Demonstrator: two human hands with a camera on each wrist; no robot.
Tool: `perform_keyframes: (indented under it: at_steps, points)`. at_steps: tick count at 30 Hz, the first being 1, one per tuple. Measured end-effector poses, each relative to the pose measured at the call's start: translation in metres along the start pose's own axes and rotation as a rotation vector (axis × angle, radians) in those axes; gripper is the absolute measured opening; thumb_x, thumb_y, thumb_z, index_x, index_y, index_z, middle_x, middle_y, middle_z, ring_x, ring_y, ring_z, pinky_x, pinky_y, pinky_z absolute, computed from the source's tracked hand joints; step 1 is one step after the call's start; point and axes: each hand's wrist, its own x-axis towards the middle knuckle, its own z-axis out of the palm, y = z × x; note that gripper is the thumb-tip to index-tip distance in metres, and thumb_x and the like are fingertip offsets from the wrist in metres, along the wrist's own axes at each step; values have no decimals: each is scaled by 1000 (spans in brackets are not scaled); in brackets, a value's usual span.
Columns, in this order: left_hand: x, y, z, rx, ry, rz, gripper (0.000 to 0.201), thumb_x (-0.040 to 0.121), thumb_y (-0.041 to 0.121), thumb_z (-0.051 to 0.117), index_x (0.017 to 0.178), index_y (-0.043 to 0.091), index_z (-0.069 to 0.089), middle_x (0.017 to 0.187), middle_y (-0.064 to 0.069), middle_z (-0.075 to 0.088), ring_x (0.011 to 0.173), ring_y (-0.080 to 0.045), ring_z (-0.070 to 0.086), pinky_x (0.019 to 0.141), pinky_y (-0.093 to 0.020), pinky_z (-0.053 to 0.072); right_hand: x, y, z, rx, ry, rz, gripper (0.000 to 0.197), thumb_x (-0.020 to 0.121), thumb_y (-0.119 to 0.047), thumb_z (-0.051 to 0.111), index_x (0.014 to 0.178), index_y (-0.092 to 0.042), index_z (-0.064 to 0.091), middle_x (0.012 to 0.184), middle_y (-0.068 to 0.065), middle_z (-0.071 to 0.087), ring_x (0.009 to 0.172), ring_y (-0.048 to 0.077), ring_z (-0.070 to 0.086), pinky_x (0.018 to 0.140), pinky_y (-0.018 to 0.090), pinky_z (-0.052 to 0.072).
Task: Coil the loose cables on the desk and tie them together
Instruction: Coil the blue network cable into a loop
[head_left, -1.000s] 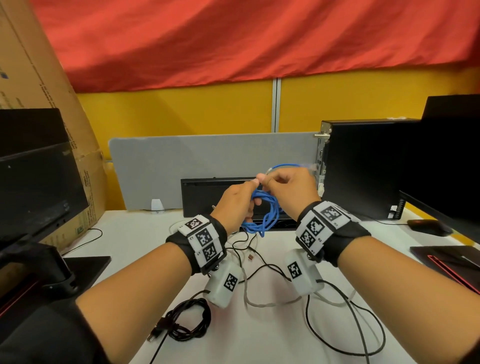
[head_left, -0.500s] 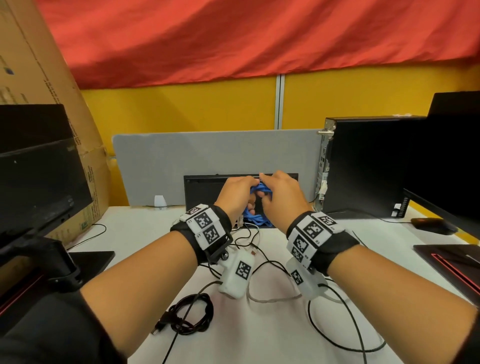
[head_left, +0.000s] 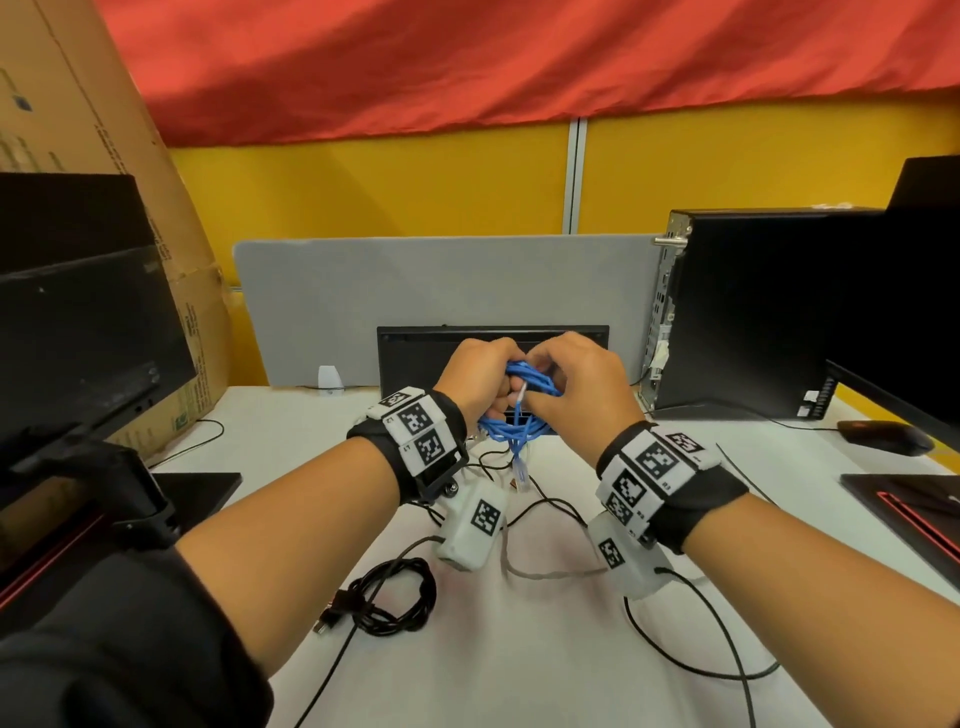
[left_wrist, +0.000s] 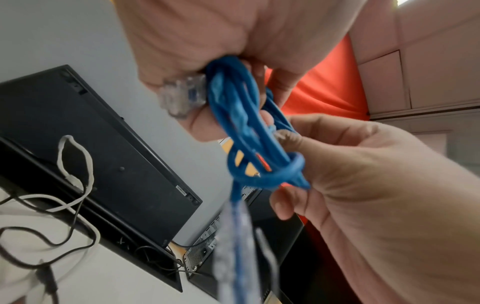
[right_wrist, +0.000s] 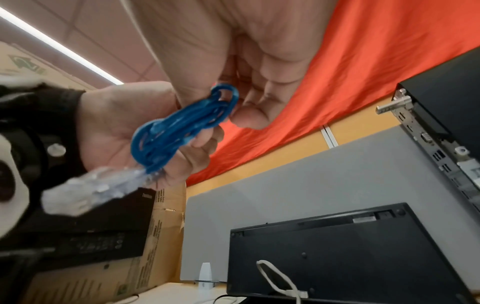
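Holding a small blue cable coil above the table, I have both hands raised in front of the upturned black keyboard. My left hand is closed around one end of the bundle, a clear plug pressed against its palm. My right hand pinches the other end, where a turn of the same cable is wrapped round the loops. The second plug dangles loose below, blurred in both wrist views.

The risk, as I judge it, is that wrap. It looks slack, and if my right fingers ease before the tail is drawn snug, the turn could slide off and the coil spring open. A pull on the hanging tail could also snag the untidy black cable and grey cable lying on the table beneath. A coiled black cable sits nearer me, to the left, well apart from the bundle.
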Motion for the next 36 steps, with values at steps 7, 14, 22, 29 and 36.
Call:
perform_keyframes:
  at_steps: [7, 14, 22, 29, 36]
  points:
    - [0, 5, 0, -47, -68, -31, 27, 91, 19, 44, 64, 15, 43, 45, 2, 35, 36, -12, 27, 38, -19, 26, -15, 14, 0, -227, 216, -454, 27, 89, -18, 64, 113, -5, 69, 94, 9, 70, 73, 22, 66, 62, 34, 57]
    - [4, 3, -4, -33, -68, 47, 27, 97, 19, 41, 72, 13, 48, 50, 0, 34, 36, -11, 28, 38, -20, 28, -10, 0, 12, 582, 140, 113, 19, 94, -20, 58, 106, -24, 72, 86, -9, 73, 79, 8, 70, 66, 24, 58]
    - [6, -7, -15, 178, -73, 185, 27, 104, 23, 40, 83, 10, 51, 60, -1, 39, 45, -11, 35, 40, -18, 34, -1, 3, -8, 1268, -244, 747, 44, 95, -47, 49, 105, -11, 73, 99, 15, 74, 90, 27, 72, 74, 46, 58]
    - [22, -22, -24, 478, 100, 230, 37, 102, 31, 44, 101, -3, 58, 67, -2, 48, 54, -13, 46, 56, -28, 47, 10, 5, -20, 865, -114, 786, 14, 88, -22, 65, 87, -10, 73, 83, 9, 71, 71, 20, 66, 62, 32, 58]
    - [21, -26, -22, 431, 173, 296, 34, 101, 34, 43, 99, 3, 57, 69, 0, 52, 51, -8, 49, 46, -17, 44, 1, -21, -9, 269, -399, 608, 43, 75, -47, 76, 80, -5, 69, 69, 8, 73, 54, 16, 70, 50, 26, 55]
